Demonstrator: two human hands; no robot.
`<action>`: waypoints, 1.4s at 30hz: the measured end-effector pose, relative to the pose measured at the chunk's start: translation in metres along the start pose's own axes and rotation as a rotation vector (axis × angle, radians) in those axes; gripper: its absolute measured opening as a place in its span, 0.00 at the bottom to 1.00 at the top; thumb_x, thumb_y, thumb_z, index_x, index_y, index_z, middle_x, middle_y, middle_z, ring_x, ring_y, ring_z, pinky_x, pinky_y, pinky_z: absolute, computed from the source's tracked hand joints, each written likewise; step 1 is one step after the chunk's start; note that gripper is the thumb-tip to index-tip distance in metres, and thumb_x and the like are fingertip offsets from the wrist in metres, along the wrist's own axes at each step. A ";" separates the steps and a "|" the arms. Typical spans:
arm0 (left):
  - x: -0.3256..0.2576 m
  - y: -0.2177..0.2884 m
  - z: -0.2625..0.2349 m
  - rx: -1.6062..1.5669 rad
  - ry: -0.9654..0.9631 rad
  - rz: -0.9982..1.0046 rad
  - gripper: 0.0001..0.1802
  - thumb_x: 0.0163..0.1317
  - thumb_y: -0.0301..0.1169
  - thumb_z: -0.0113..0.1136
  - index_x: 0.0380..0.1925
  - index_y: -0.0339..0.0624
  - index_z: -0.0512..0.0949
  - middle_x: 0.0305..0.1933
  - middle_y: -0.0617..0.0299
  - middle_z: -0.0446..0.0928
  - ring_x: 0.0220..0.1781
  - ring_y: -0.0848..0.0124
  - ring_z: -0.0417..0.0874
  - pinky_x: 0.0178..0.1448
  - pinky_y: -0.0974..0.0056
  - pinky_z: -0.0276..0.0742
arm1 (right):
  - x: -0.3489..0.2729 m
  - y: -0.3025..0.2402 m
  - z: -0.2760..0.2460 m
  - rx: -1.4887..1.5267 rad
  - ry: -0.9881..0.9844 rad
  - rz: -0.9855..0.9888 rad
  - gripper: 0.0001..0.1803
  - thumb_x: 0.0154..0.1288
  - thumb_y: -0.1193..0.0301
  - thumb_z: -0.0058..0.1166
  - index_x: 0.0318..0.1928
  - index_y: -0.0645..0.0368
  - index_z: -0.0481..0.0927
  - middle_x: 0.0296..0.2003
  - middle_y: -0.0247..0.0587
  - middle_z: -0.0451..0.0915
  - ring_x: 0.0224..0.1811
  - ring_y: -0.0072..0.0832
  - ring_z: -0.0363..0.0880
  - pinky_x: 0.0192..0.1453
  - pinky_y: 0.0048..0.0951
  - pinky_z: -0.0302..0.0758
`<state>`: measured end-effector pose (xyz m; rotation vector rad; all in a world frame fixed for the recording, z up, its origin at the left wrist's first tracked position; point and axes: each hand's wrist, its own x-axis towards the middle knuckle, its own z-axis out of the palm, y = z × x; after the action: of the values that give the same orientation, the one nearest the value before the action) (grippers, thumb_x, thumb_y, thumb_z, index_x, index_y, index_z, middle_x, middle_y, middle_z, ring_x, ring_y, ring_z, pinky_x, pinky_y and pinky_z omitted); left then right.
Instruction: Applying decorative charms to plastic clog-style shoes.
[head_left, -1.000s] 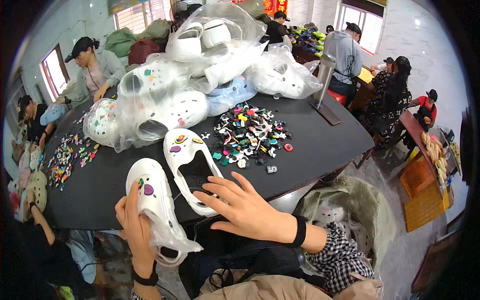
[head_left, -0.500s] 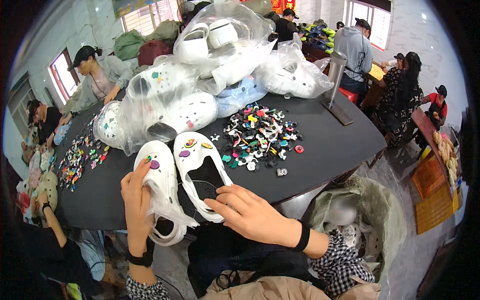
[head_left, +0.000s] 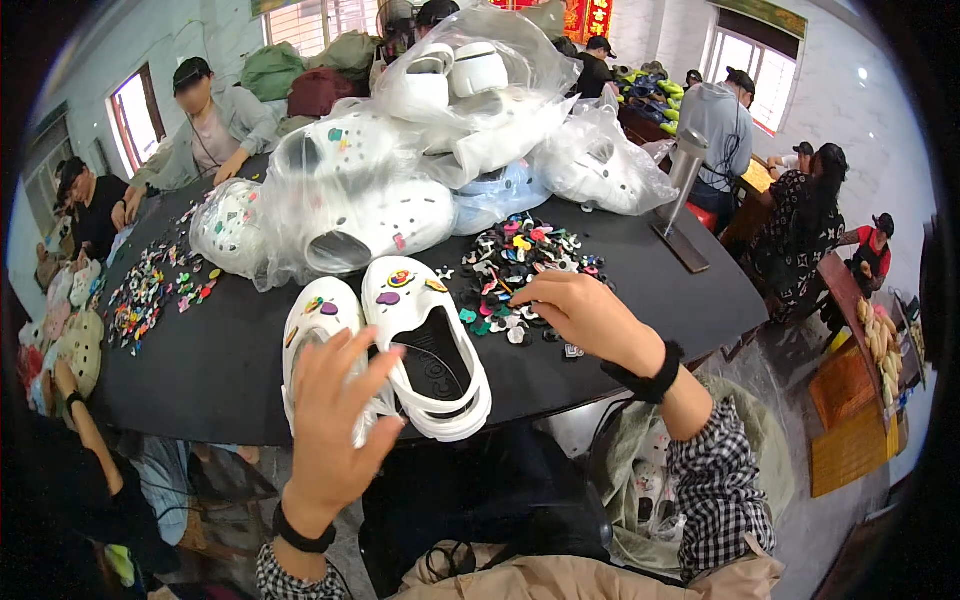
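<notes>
In the head view, the right hand (head_left: pixel 590 318) has moved from the right white clog (head_left: pixel 425 318) to the pile of small charms (head_left: pixel 518 250); its fingers are narrow, I cannot tell if holding one. The left hand (head_left: pixel 338 425), now spread wide, has released the left white clog (head_left: pixel 300 322). Both stand on the desk (head_left: pixel 655 310), so work seems shifted to the charms.

Bagged clogs (head_left: pixel 405 212), heaped charms (head_left: pixel 515 262) and people (head_left: pixel 716 135) at tables (head_left: pixel 640 300) show a workshop.
</notes>
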<state>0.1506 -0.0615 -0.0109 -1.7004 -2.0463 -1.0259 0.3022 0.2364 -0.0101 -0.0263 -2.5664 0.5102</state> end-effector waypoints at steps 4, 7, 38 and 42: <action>-0.002 0.004 0.015 0.270 -0.101 0.092 0.22 0.50 0.41 0.71 0.47 0.50 0.83 0.60 0.61 0.76 0.68 0.51 0.67 0.76 0.34 0.48 | 0.020 0.012 0.024 -0.145 -0.131 -0.022 0.11 0.58 0.79 0.56 0.42 0.59 0.84 0.44 0.43 0.83 0.44 0.43 0.83 0.51 0.40 0.79; -0.002 -0.001 0.016 0.236 -0.075 0.093 0.15 0.50 0.39 0.72 0.35 0.46 0.84 0.53 0.61 0.76 0.65 0.51 0.68 0.76 0.34 0.49 | 0.023 0.031 0.047 -0.193 -0.152 -0.081 0.11 0.56 0.78 0.57 0.41 0.55 0.84 0.45 0.39 0.82 0.46 0.42 0.82 0.51 0.41 0.80; -0.018 -0.014 0.008 0.005 -0.039 0.063 0.17 0.35 0.37 0.79 0.19 0.47 0.77 0.41 0.65 0.79 0.62 0.52 0.73 0.77 0.34 0.51 | 0.016 0.037 0.027 -0.187 -0.137 -0.041 0.10 0.61 0.73 0.58 0.44 0.56 0.82 0.43 0.41 0.80 0.47 0.43 0.80 0.51 0.41 0.79; -0.015 -0.010 0.009 0.037 -0.037 0.087 0.19 0.36 0.39 0.79 0.20 0.47 0.76 0.41 0.65 0.77 0.61 0.52 0.73 0.75 0.34 0.52 | 0.015 0.046 0.042 -0.283 -0.180 -0.210 0.11 0.59 0.73 0.59 0.44 0.53 0.82 0.45 0.35 0.80 0.53 0.39 0.78 0.54 0.38 0.78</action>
<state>0.1470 -0.0672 -0.0299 -1.7856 -1.9818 -0.9301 0.2653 0.2661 -0.0526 0.1957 -2.7560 0.0712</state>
